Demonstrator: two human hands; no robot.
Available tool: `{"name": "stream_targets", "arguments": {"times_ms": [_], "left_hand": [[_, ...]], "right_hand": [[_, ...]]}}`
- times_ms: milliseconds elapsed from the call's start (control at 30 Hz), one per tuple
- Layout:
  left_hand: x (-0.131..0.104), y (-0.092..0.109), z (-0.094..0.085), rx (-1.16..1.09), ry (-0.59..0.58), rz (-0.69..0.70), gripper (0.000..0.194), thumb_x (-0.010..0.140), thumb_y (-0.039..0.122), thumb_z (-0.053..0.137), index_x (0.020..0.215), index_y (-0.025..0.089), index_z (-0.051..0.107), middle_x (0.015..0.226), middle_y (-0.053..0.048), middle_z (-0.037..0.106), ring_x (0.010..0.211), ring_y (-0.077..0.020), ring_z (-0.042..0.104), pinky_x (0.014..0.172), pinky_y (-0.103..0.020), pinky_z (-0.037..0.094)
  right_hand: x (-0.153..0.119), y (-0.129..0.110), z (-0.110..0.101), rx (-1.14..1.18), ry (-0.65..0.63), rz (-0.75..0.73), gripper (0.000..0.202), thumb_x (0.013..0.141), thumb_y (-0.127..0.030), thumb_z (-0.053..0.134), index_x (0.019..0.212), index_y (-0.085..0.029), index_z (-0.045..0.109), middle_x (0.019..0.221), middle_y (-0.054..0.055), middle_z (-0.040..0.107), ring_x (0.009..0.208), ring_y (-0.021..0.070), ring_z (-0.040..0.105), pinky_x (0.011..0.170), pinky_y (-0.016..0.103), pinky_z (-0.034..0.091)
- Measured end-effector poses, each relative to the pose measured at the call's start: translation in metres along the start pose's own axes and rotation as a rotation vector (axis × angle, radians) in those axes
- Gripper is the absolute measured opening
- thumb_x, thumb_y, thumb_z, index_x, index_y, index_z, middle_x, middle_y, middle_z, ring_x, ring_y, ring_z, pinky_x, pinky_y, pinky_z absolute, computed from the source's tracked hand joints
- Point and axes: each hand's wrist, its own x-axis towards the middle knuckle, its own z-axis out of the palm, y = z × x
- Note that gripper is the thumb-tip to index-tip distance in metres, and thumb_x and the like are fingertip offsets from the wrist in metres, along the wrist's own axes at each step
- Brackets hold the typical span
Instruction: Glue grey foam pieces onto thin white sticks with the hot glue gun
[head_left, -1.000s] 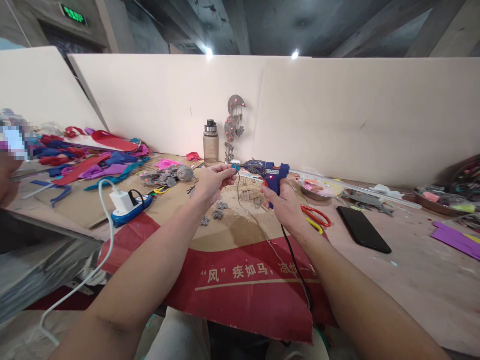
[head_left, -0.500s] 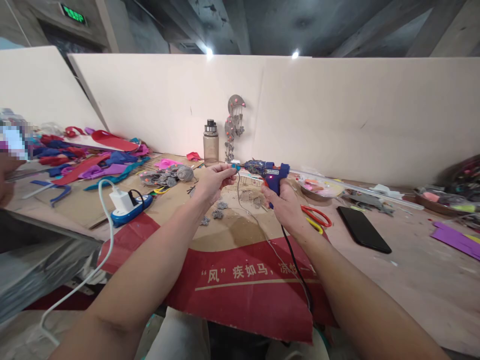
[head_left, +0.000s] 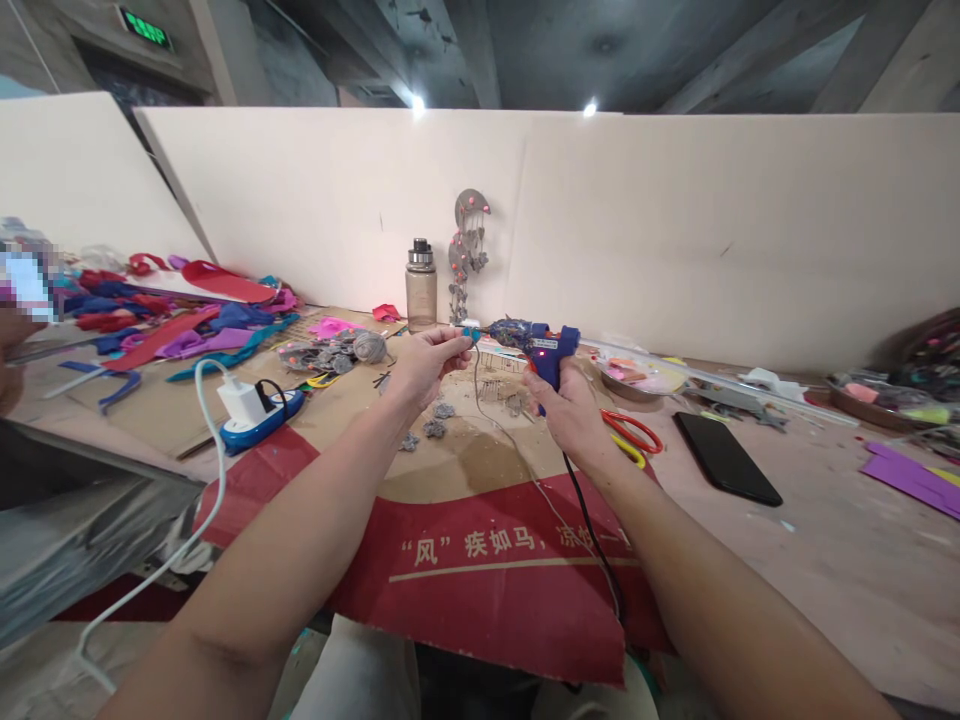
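Observation:
In my right hand [head_left: 574, 405] is a blue glue gun [head_left: 551, 350], gripped by its handle, with a small light lit on its side. Its nozzle points left toward my left hand [head_left: 435, 362]. Between the left thumb and fingers I pinch a small teal piece [head_left: 471, 334], close to the nozzle tip; whether they touch I cannot tell. A thin grey cord [head_left: 499, 420] hangs from beside that piece and runs down over the cardboard [head_left: 435, 485]. Several small grey flower-like pieces [head_left: 434, 428] lie below my hands.
Behind stand a bottle [head_left: 421, 290] and a grey moon-shaped hanging ornament [head_left: 471, 210]. To the right lie red-handled scissors [head_left: 637, 432] and a black phone [head_left: 727, 458]. At left are a blue power strip [head_left: 262, 425], coloured felt scraps [head_left: 180, 340] and another person's hand [head_left: 15, 345].
Almost nothing differs. Both hands, the glue gun and the teal piece stay in nearly the same place; the view shifts very slightly.

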Motion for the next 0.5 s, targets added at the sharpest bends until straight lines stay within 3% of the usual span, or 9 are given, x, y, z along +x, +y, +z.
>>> {"name": "stream_targets", "arguments": {"times_ms": [500], "left_hand": [[-0.0002,0.0007,0.0008,-0.011,0.006,-0.009,0.028,0.057,0.028,0.084,0.069,0.011,0.064,0.062,0.000,0.059,0.055,-0.0063,0.053,0.056,-0.020,0.044]], "right_hand": [[-0.0009,0.0013,-0.0008,-0.051,0.023,-0.048,0.028,0.084,-0.042,0.054,0.102,-0.021,0.052,0.079,0.002,0.057,0.081,0.0210,0.054,0.073,0.034,0.045]]}}
